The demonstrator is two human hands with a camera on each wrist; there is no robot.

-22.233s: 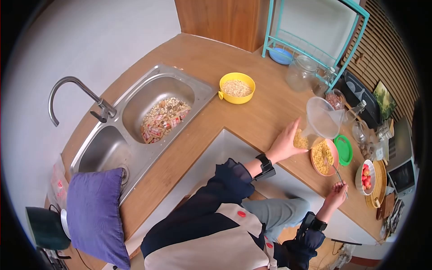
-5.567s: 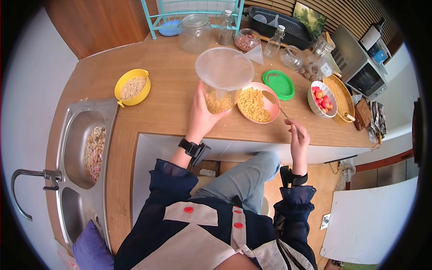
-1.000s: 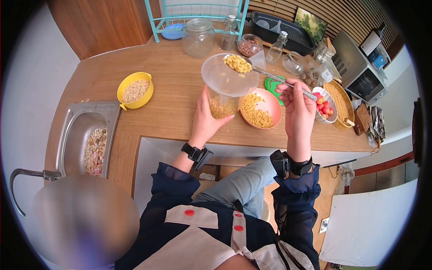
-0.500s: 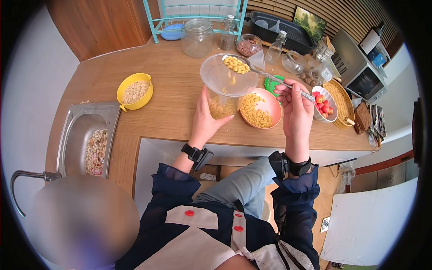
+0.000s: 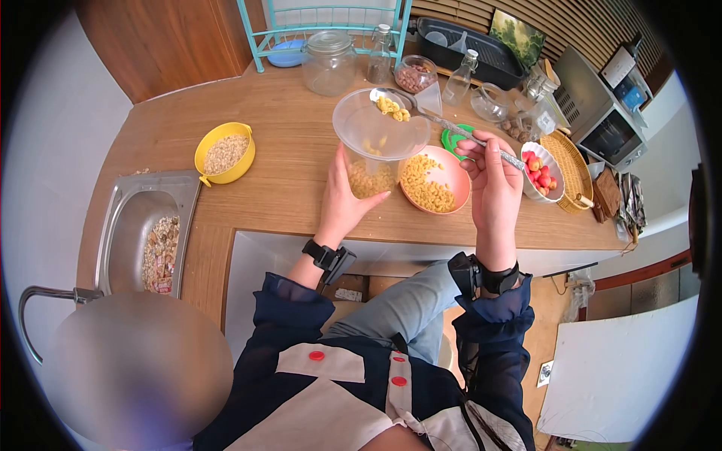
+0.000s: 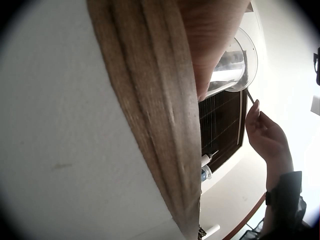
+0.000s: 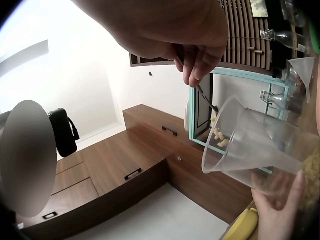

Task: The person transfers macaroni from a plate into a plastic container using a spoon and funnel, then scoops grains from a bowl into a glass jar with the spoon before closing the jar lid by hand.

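Observation:
My left hand (image 5: 344,199) grips a clear jar (image 5: 371,183) partly filled with yellow macaroni, thumb on the near side and fingers round the far side. A wide, see-through plastic funnel (image 5: 357,131) stands in the jar's mouth. Above the funnel, my right hand (image 5: 496,180) holds a metal spoon (image 5: 459,130) by its patterned handle. Some macaroni (image 5: 394,109) lies at the tilted bowl of the spoon, and a few pieces show inside the funnel. In the right wrist view, macaroni (image 7: 219,137) drops from the spoon tip. Right of the jar sits a pink bowl (image 5: 455,180) of macaroni.
A green lid (image 5: 456,138) lies behind the pink bowl. Rightward are a white bowl of red fruit (image 5: 541,174) and a wicker tray (image 5: 569,167). Glass jars and bottles (image 5: 460,79) line the back. A yellow bowl of oats (image 5: 226,154) stands left, near the sink (image 5: 128,225).
Over the last second the spoon has tipped and shifted slightly left, and its macaroni heap has shrunk. Earlier, the spoon was down in the pink bowl. The left hand stays at the jar.

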